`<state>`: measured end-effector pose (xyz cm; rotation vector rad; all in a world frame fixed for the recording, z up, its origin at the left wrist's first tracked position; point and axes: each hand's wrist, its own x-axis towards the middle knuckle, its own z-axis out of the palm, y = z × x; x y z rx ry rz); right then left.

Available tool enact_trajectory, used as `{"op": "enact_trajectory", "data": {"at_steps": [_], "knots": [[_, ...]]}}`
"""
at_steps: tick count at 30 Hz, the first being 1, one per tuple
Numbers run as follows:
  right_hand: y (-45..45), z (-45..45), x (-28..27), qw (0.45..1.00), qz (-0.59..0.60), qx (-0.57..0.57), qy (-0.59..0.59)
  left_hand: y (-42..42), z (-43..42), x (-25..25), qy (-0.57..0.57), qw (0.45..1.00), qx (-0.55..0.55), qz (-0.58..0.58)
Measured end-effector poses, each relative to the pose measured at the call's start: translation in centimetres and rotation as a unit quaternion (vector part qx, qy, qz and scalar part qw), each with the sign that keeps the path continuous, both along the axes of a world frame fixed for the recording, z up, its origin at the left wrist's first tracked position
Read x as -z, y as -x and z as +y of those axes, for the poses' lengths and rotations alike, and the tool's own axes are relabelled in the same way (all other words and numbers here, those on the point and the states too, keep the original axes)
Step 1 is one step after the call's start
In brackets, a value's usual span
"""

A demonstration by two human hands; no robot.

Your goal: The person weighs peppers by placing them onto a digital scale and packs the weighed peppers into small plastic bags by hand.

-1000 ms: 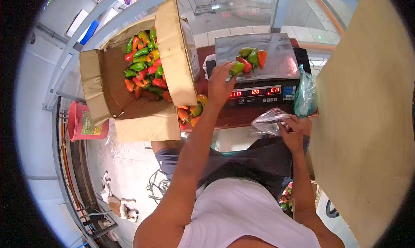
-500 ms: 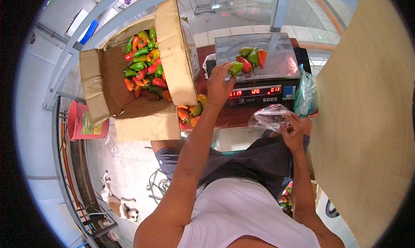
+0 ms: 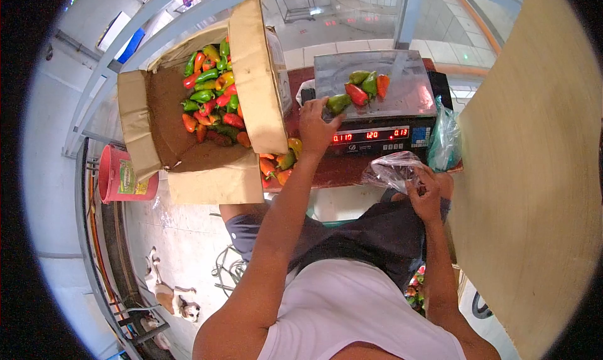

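At the left front of the digital scale's metal pan (image 3: 405, 77), my left hand (image 3: 316, 126) has its fingers around a green pepper (image 3: 338, 104). Just beyond it, several more green, red and orange peppers (image 3: 357, 94) lie together on the pan. My right hand (image 3: 427, 195) grips a crumpled clear plastic bag (image 3: 391, 170) in front of the scale. Red digits glow on the scale's display (image 3: 370, 135).
Left of the scale, a tilted cardboard box (image 3: 256, 90) holds many mixed peppers. Several loose peppers (image 3: 284, 161) lie beside it. Green plastic bags (image 3: 445, 137) hang at the scale's right. A wooden panel (image 3: 527, 171) borders the right side; a dog (image 3: 173, 297) lies on the floor.
My left hand and the green pepper have shifted slightly left and toward me. My right hand stays with the plastic bag in nearly the same place.
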<state>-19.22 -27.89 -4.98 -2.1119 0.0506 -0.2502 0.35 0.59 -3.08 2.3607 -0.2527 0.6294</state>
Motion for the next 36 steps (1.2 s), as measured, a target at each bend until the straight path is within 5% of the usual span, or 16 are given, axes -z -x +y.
{"op": "enact_trajectory", "data": {"at_steps": [8,14,17,20,24,26,28,31,33,35,36], "knots": [[0.4,-0.1,0.2,0.999,0.036,0.007,-0.013,-0.3,-0.3,-0.5,-0.049,0.999,-0.011,-0.007],[0.3,0.3,-0.6,0.999,0.020,0.026,-0.040,2.8,2.6,-0.5,0.023,1.000,0.001,-0.009],[0.6,-0.1,0.4,1.000,0.012,0.022,0.018,7.5,5.6,-0.1,0.081,0.990,-0.045,0.103],[0.4,0.2,-0.2,0.999,0.026,0.019,-0.018,8.3,11.8,7.1,-0.049,0.987,-0.134,0.077],[0.5,-0.5,0.4,1.000,0.010,-0.002,0.018,10.8,10.8,2.1,-0.039,0.978,-0.149,0.144],[0.0,-0.4,0.0,0.997,-0.035,-0.049,0.046,12.3,9.5,0.2,-0.149,0.973,-0.113,0.136],[0.1,0.1,-0.9,0.998,-0.013,-0.039,0.051,14.7,9.1,-1.9,-0.069,0.968,0.151,0.186],[-0.1,0.5,-1.1,0.998,0.024,-0.019,0.051,17.3,6.2,-12.1,-0.054,0.938,0.265,0.215],[0.2,0.5,-1.1,0.997,0.061,0.009,0.047,15.9,7.4,-17.6,0.021,0.941,0.293,0.171],[0.5,0.5,-0.9,0.993,0.102,0.038,0.038,13.9,11.1,-21.0,0.159,0.944,0.196,0.210],[0.5,0.2,-0.5,0.995,0.071,0.032,0.069,11.4,13.2,-21.5,0.153,0.968,0.156,0.120]]}}
